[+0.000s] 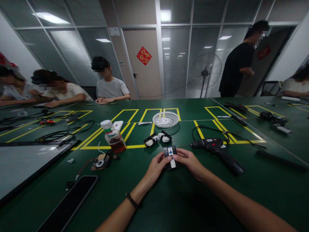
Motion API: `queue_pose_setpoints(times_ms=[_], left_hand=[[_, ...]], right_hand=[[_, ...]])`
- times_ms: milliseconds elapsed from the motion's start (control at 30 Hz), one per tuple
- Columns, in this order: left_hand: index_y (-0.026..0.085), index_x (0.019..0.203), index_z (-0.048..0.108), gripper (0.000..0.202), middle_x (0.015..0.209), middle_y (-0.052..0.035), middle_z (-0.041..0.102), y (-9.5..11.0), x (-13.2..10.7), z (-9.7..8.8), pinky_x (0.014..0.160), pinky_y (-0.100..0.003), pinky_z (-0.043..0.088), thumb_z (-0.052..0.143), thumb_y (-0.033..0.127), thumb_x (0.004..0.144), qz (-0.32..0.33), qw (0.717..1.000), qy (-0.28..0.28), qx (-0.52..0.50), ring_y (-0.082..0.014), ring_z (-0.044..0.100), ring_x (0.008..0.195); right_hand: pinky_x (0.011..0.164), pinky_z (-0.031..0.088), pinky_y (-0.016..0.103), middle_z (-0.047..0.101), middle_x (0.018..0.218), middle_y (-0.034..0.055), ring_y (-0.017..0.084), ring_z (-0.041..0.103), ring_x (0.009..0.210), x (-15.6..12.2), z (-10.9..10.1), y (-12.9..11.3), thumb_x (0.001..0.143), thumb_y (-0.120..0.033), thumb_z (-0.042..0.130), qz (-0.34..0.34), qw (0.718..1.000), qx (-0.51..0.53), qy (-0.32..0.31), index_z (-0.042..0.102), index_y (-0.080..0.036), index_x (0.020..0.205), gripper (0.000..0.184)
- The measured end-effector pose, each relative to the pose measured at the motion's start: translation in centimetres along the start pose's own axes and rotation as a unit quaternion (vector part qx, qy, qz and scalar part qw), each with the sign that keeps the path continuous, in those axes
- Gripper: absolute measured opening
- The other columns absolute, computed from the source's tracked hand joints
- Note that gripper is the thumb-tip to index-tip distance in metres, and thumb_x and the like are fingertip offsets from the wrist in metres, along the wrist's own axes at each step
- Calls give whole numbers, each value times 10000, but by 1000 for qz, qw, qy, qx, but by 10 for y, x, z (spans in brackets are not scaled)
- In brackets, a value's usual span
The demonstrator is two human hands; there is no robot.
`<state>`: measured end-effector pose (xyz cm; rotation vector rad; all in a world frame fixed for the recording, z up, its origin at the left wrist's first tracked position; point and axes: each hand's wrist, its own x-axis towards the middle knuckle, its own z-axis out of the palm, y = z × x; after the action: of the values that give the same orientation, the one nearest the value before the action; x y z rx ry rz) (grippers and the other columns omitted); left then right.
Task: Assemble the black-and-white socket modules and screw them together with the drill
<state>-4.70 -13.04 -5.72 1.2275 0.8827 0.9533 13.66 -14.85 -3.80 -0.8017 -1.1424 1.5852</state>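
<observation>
Ops: Where was the unit (172, 164) relative to the fingers?

Me: Right between them. Left hand (158, 163) had its left side, right hand (190, 161) its right. Both were in contact, so neither was nearer.

Ops: State of the fingers?

Me: Both sets pinching the unit. Thumbs lay on its upper face, tips almost meeting near mid-length. The rest came around the sides, partly hidden; I couldn't tell how far under they reached.

Ops: Long axis?

Me: Pointed away from the person, far end leaning slightly left. So the hands squeezed across the short way and left both ends showing. I judged that a steady, balanced hold.

Ops: Where on the desk (200, 199)?

Me: Near side, about the middle of my head view. Couldn't tell whether its base touched the green top or hung just above. Two similar boxes (151, 141) (165, 138) lay just beyond, a bit left, with the white basket (165, 120) behind them. Drill (212, 145) lay to the right, bit (184, 146) aimed left, ending just past the right hand's fingers.

Ops: Looks?

Me: Small, black, roughly rectangular. Pale insert (170, 149) toward the far end, with a blue piece (170, 152) on it. More pale surface showed toward the near end. Thumbs covered the middle, so one pale part or two, I couldn't say. Finer marks were too small to read.
</observation>
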Motion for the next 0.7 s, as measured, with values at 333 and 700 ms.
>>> queue_pose_setpoints(times_ms=[333,700], left_hand=[[161,1177,651,453,1029,-83,703,-1,1,0,740,-288,473,670,425,809,10,1000,14,26,-230,640,908],[163,1180,665,474,1143,-111,694,5,-1,3,833,-347,500,684,442,798,-16,1000,13,-19,-256,655,976]], right_hand=[[990,446,447,720,1128,85,275,643,1092,1,2,-2,767,-321,767,9,1000,8,3,660,-209,1154,417],[997,445,427,705,1151,76,262,635,1100,2,1,2,760,-311,761,10,1000,-6,9,627,-221,1185,454]])
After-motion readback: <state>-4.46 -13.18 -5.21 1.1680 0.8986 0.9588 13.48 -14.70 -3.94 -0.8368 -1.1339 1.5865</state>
